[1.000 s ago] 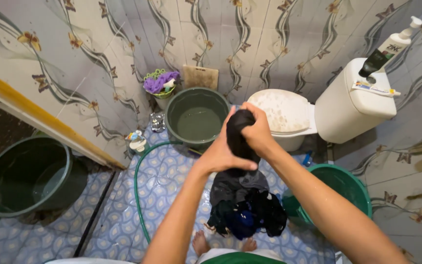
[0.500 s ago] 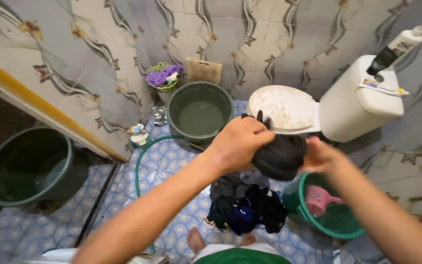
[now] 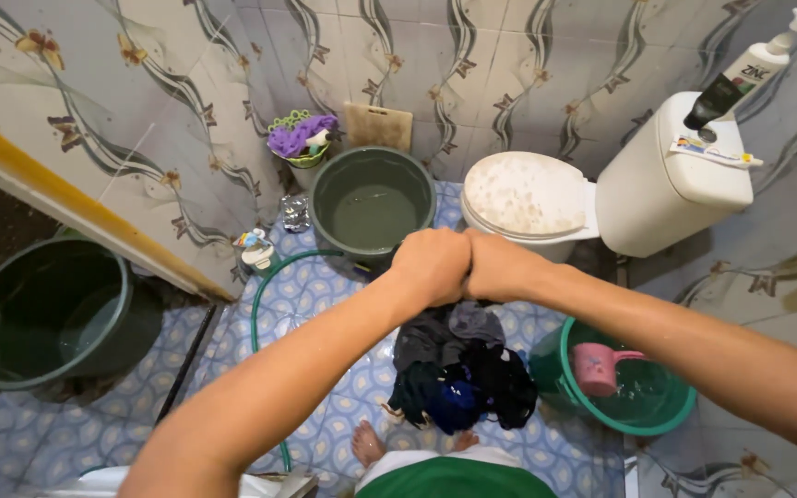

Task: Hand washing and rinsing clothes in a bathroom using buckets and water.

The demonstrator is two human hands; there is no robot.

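Observation:
My left hand [image 3: 431, 265] and my right hand [image 3: 500, 266] are clenched into fists, pressed side by side in front of me. They squeeze a black cloth, which is almost wholly hidden inside them; only a dark edge shows under the knuckles. Directly below, a pile of dark wet clothes [image 3: 463, 378] lies on the blue patterned floor tiles, just ahead of my bare foot [image 3: 368, 443].
A dark green bucket [image 3: 320, 207] of water stands beyond my hands, with a toilet [image 3: 523, 194] and tank [image 3: 666, 184] to its right. A green basin [image 3: 671, 422] with a pink dipper [image 3: 597, 367] sits at right. A green hose [image 3: 258, 304] and a large bucket [image 3: 48, 314] are at left.
My hands held the black cloth up, then pulled apart with it bunched between them. Now they have come together lower down as two fists closed around it.

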